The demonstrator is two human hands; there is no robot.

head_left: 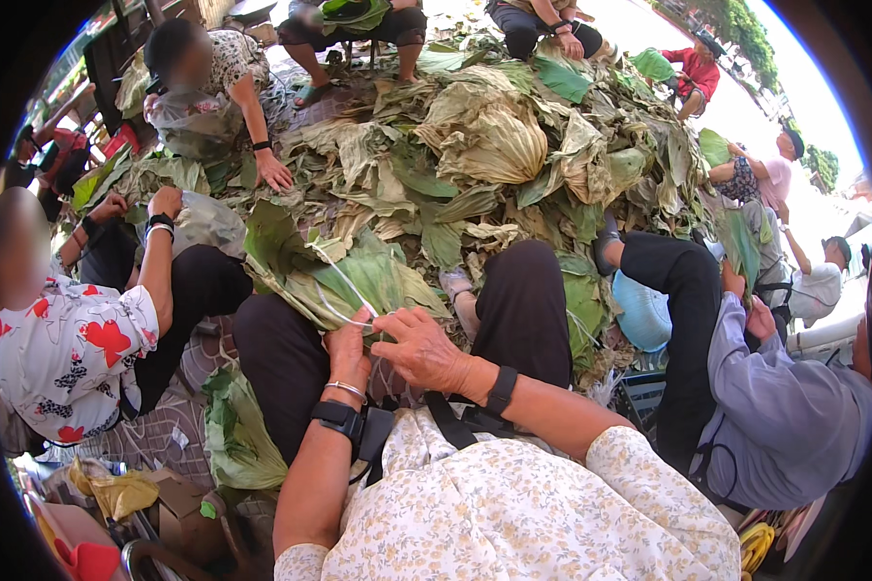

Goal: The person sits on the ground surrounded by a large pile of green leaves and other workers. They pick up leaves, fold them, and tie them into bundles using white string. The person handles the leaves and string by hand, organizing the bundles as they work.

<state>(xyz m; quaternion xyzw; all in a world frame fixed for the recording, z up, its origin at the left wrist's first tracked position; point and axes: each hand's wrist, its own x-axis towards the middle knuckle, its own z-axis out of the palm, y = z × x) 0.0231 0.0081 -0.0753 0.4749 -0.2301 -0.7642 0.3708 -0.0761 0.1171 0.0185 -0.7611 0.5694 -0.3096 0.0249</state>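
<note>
A bundle of large green lotus leaves (356,283) lies before me, over my left knee and between my legs. White string (344,274) loops around it, and its ends run to my fingers. My left hand (347,352) pinches the string at the near end of the bundle. Close beside it, my right hand (425,352) has its fingers bent on the string too, nearly touching the left. The exact crossing of the string is partly hidden by my fingers.
A big heap of withered lotus leaves (494,138) spreads ahead. Another leaf bundle (240,436) stands by my left leg. Co-workers sit close on both sides, one in a floral shirt (80,348), one in grey sleeves (785,428). A light-blue plastic basin (641,309) lies right.
</note>
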